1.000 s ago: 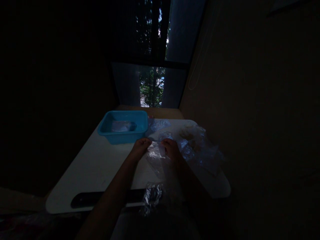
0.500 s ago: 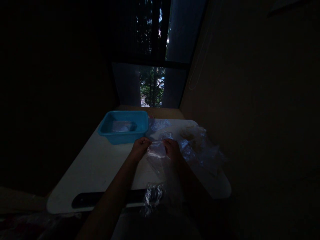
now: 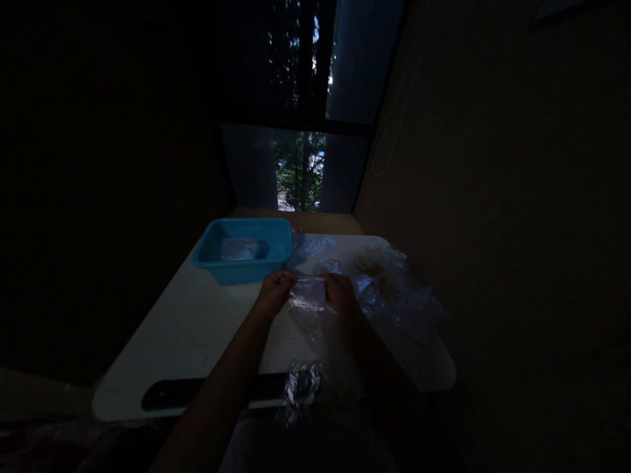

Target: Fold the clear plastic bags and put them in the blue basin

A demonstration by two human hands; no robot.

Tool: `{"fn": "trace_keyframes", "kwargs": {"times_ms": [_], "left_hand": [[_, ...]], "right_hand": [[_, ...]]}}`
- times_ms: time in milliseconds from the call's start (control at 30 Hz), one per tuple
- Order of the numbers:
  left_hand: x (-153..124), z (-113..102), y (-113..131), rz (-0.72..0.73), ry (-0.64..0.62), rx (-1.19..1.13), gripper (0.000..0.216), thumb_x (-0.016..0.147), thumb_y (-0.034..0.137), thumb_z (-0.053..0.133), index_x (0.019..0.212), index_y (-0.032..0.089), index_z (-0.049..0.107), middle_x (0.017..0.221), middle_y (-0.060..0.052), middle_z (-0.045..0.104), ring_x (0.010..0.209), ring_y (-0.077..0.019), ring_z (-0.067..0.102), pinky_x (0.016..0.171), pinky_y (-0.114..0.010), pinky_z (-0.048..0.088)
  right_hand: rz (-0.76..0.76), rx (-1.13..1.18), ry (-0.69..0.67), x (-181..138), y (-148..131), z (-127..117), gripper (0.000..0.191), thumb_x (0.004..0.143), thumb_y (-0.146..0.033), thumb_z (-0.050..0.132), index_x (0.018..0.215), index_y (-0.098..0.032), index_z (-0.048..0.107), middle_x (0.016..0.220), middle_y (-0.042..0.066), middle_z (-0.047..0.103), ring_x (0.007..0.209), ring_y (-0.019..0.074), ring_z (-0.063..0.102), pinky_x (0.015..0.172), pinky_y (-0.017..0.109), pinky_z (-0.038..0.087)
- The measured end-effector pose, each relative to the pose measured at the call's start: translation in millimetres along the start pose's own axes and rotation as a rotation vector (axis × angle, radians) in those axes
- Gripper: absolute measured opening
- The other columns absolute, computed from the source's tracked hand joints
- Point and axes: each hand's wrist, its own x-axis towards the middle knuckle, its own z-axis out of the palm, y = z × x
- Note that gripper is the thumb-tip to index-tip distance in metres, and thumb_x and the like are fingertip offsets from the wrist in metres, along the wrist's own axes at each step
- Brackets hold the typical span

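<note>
The room is very dark. My left hand (image 3: 276, 291) and my right hand (image 3: 340, 293) are both closed on the top edge of a small clear plastic bag (image 3: 308, 297), one at each corner, just above a white table (image 3: 197, 328). The bag hangs between them toward me. A blue plastic tub (image 3: 244, 253) stands just beyond my left hand, with a clear bag (image 3: 239, 248) lying inside it.
A heap of crumpled clear plastic bags (image 3: 394, 292) lies to the right of my hands. Another clear bag (image 3: 313, 246) sits behind them by the tub. A shiny crinkled wrapper (image 3: 300, 384) rests at the table's near edge, over a dark slot (image 3: 172, 393). A window is beyond the table; a wall stands on the right.
Both hands have kept their hold on the bag and shifted only slightly; the bag's top edge now looks a little straighter between them.
</note>
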Motion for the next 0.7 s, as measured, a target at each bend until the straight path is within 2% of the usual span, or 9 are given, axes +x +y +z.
{"fn": "trace_keyframes", "kwargs": {"times_ms": [300, 700], "left_hand": [[0.6, 1.1, -0.6, -0.001, 0.009, -0.026, 0.020, 0.048, 0.026, 0.068, 0.052, 0.014, 0.052, 0.039, 0.006, 0.044, 0.036, -0.0048, 0.037, 0.040, -0.019, 0.027], [-0.7, 1.2, -2.8, -0.035, -0.059, -0.029, 0.025, 0.050, 0.032, 0.072, 0.056, 0.011, 0.059, 0.046, 0.001, 0.055, 0.041, -0.0086, 0.047, 0.045, -0.022, 0.034]], "right_hand": [[-0.085, -0.180, -0.018, 1.6, 1.3, -3.6, 0.020, 0.058, -0.034, 0.057, 0.052, -0.016, 0.052, 0.035, -0.007, 0.039, 0.032, 0.0049, 0.034, 0.034, 0.019, 0.024], [-0.134, -0.205, 0.023, 4.1, 2.4, -5.8, 0.024, 0.060, -0.039, 0.056, 0.054, -0.016, 0.053, 0.038, -0.007, 0.038, 0.035, 0.0051, 0.033, 0.037, 0.020, 0.024]]}}
